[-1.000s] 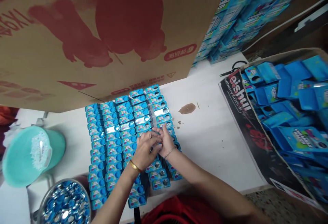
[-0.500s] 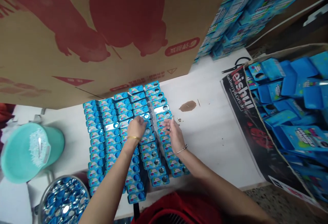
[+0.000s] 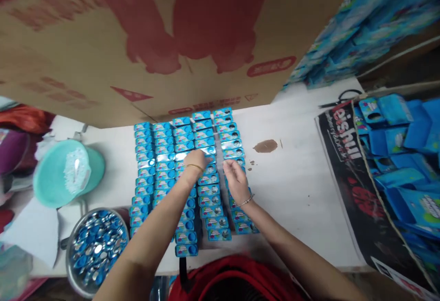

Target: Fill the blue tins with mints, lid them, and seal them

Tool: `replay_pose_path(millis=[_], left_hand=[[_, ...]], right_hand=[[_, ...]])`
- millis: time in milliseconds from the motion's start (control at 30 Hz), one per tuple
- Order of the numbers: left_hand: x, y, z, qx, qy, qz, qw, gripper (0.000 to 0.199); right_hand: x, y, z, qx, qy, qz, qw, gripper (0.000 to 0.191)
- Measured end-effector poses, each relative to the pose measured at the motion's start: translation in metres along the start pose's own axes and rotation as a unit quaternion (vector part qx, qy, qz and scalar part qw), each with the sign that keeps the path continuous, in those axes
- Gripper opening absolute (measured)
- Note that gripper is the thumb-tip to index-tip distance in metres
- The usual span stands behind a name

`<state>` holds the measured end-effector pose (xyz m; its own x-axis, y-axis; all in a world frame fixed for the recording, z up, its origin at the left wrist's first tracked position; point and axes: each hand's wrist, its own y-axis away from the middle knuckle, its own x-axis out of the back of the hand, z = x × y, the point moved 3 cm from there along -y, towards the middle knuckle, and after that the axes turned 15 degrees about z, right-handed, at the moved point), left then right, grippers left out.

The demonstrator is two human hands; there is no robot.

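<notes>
Several columns of small blue printed boxes stand on the white table, each with a round spot at its right end. My left hand, with a gold bangle at the wrist, is closed over the fourth column; whatever its fingers hold is too small to name. Just right of it, my right hand, wearing a silver bracelet, is over the rightmost column. Its fingers are partly curled and apart, with nothing visible in them. Round spots in the two right columns look dark or silvery, while those further left look blue.
A metal bowl of blue and silver round pieces and a turquoise tub stand left. The large cardboard box rises behind. At right are scissors and a black carton of blue boxes.
The whole view has shifted, so the table things appear further right. My left hand has moved slightly up its column, and my right hand's fingers have drawn closer to it.
</notes>
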<state>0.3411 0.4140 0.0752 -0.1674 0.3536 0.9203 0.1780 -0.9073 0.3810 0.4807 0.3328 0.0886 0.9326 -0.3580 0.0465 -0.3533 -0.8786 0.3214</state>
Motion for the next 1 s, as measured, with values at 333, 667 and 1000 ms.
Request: replay_pose_path(millis=[333,667,1000], left_hand=[[-0.008,0.236,-0.258,0.229,0.305,0.352,0.855,0.032],[-0.1,0.398,-0.385,0.486,0.38,0.362,0.699,0.046],[-0.121,0.391,-0.391,0.477,0.448,0.301,0.694,0.048]], right_hand=[[-0.134,0.153,0.001,0.176,0.101,-0.307,0.93,0.024],[-0.33,0.335,0.123,0.424,0.43,-0.584,0.543,0.084],[-0.353,0.339,0.172,0.319,0.398,-0.631,0.585,0.045]])
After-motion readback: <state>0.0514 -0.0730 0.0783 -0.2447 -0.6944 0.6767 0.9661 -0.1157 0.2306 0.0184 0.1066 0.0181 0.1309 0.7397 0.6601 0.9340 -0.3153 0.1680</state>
